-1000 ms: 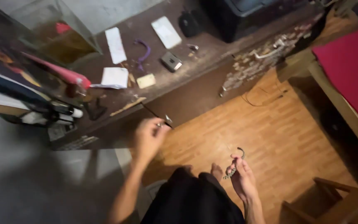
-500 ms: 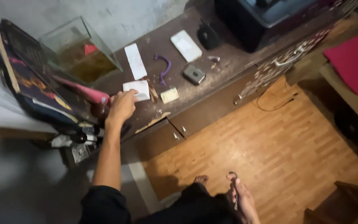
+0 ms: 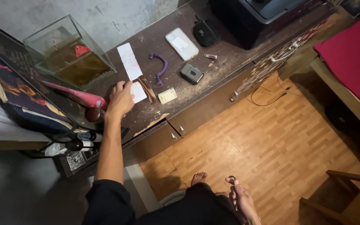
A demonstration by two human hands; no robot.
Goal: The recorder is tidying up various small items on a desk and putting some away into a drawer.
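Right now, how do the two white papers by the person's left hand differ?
The long white strip is narrow and lies untouched, running away toward the glass tank; the small white slip is short, nearly square, and sits under the left hand's fingertips. The strip lies farther back on the cabinet top, the slip nearer the front edge. Both are white, flat, and meet end to end.

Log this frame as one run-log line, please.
left hand: on white paper, dark cabinet top | right hand: low by knee, pinching small dark object | nearby: purple strap, glass tank
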